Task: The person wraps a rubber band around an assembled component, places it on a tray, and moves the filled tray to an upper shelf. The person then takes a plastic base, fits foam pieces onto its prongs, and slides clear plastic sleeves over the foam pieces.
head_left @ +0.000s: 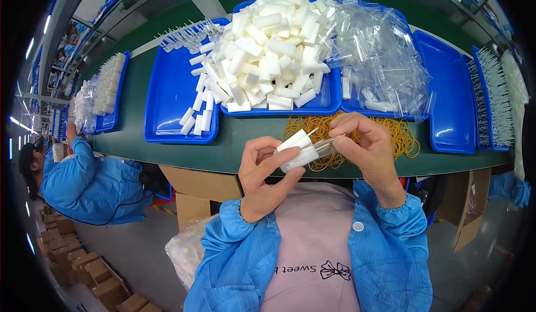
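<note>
On the counter, a tray sits at 10 o'clock. Foam blocks are heaped in the next tray at 12, with a pile of plastic sleeves just right at 1. Rubber bands lie before them; another tray is at 2.

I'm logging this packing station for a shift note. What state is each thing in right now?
Left hand: fingers closed on white foam blocks.
Right hand: pinching a clear sleeve at the blocks.
Middle blue tray: heaped with foam blocks.
Left blue tray: mostly bare, a few blocks.
Clear bags: loose pile.
Rubber bands: scattered heap on the green table.
</note>
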`<state>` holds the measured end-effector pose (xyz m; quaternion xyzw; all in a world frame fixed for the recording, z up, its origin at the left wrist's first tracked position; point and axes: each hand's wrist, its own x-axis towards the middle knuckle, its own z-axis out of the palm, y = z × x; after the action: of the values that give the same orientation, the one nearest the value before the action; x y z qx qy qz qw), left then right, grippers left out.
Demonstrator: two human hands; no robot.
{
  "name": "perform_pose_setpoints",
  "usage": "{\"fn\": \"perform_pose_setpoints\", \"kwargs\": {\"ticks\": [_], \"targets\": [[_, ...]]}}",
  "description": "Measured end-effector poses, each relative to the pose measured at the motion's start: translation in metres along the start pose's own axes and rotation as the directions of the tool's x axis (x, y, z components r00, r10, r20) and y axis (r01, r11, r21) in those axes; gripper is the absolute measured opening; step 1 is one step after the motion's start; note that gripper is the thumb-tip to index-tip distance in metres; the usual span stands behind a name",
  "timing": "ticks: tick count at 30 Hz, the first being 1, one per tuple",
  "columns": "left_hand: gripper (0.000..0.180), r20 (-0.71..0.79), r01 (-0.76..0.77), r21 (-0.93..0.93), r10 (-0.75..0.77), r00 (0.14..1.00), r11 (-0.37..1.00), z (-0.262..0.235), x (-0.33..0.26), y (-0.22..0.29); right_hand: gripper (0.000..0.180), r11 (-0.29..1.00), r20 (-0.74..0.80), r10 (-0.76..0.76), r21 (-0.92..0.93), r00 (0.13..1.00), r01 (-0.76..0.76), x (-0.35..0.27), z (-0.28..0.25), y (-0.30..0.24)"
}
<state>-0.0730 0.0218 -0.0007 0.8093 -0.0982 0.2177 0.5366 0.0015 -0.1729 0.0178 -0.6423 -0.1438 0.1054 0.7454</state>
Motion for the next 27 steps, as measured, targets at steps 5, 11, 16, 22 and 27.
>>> {"fn": "perform_pose_setpoints", "kwargs": {"ticks": [5, 11, 16, 22, 27], "targets": [[0.037, -0.024, 0.003, 0.037, -0.002, 1.000, 0.999, 0.001, 0.002, -0.004, 0.009, 0.987, 0.022, -0.107, -0.120, 0.994, 0.109, 0.000, 0.000, 0.003], [0.032, -0.074, -0.077, 0.174, 0.091, 0.993, 0.982, 0.006, -0.002, -0.006, 0.010, 0.987, 0.029, -0.105, -0.120, 0.994, 0.108, 0.000, 0.001, -0.001], [0.029, -0.093, -0.049, 0.141, 0.062, 0.994, 0.989, 0.006, -0.001, -0.007, 0.012, 0.971, 0.023, -0.167, -0.169, 0.986, 0.169, -0.003, 0.005, -0.002], [0.021, -0.064, 0.121, -0.053, -0.125, 0.990, 0.991, 0.006, 0.000, -0.007, 0.016, 0.871, 0.087, -0.323, -0.363, 0.942, 0.332, -0.006, 0.007, -0.011], [0.014, 0.127, 0.412, -0.388, -0.395, 0.910, 0.824, 0.008, 0.007, -0.010, 0.018, 0.772, 0.135, -0.399, -0.484, 0.907, 0.412, -0.005, 0.003, -0.011]]}}
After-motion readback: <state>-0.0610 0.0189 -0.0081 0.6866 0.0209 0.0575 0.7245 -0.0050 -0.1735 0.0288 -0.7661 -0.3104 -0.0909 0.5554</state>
